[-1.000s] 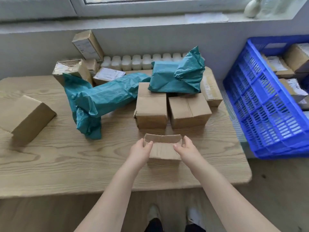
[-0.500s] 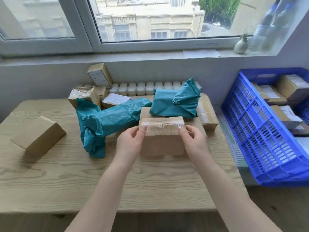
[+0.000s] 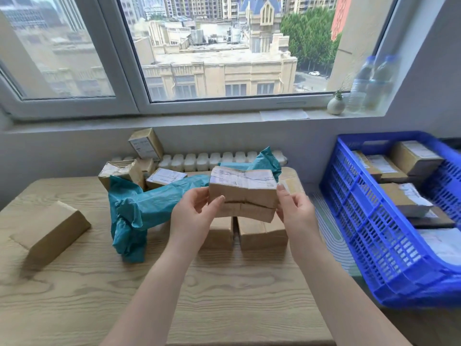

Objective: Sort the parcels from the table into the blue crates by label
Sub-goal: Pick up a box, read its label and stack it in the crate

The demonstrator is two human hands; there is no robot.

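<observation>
While cardboard parcel (image 3: 243, 193) is pinched between left hand (image 3: 193, 216) and right hand (image 3: 295, 212), blue crate (image 3: 374, 236) already part-filled; plenty left at counter (image 3: 224, 295) back edge.

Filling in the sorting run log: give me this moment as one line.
step: label check | both hands: left hand and right hand grip labelled brown cardboard parcel above table | blue plastic crate: holds parcels | placed: not yet

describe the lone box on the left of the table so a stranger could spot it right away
Start at the wooden table under the window and go to its left end. There a plain brown box lies tilted, apart from the pile of parcels further back. Unlike the teal bag and the labelled boxes nearby, it shows no label and touches nothing else.
</observation>
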